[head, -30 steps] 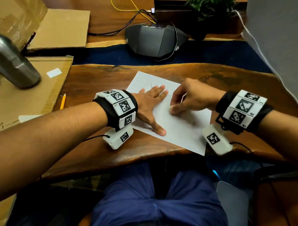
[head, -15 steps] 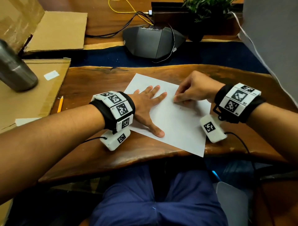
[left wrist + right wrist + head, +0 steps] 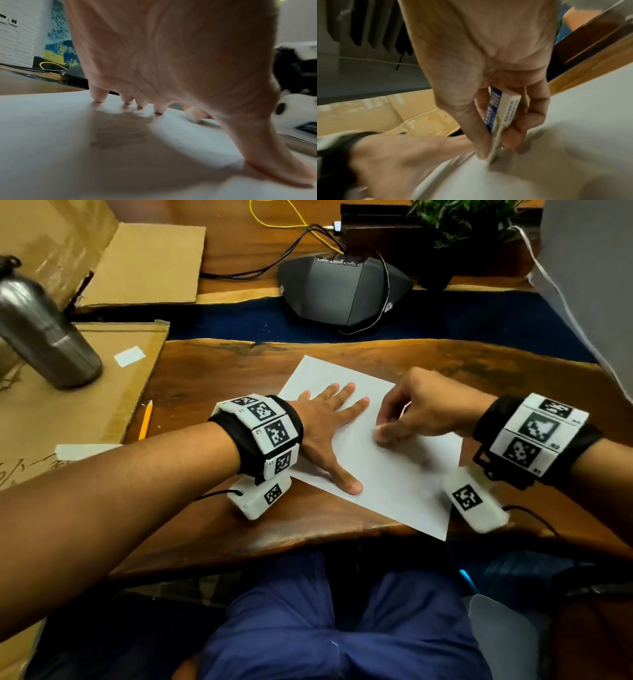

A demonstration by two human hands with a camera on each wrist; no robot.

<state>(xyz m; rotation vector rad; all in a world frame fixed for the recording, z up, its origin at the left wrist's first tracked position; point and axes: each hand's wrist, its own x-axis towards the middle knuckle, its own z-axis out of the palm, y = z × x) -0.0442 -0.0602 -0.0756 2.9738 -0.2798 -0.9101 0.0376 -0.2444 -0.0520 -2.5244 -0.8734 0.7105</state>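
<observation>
Wooden counter (image 3: 205, 378) carries the paper (image 3: 404, 484); my left hand (image 3: 325, 426) lies flat on it, fingers spread, so it won't slide. My right hand (image 3: 428, 409) pinches the eraser (image 3: 503, 108), tip on the paper beside those fingers.

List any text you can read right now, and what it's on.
Eraser sleeve, pinched in the right hand: blue print, too blurred to read.
Wrist bands: square black-and-white codes, tiny digits beside them too small to read.
Paper under the left hand: no legible writing.
</observation>
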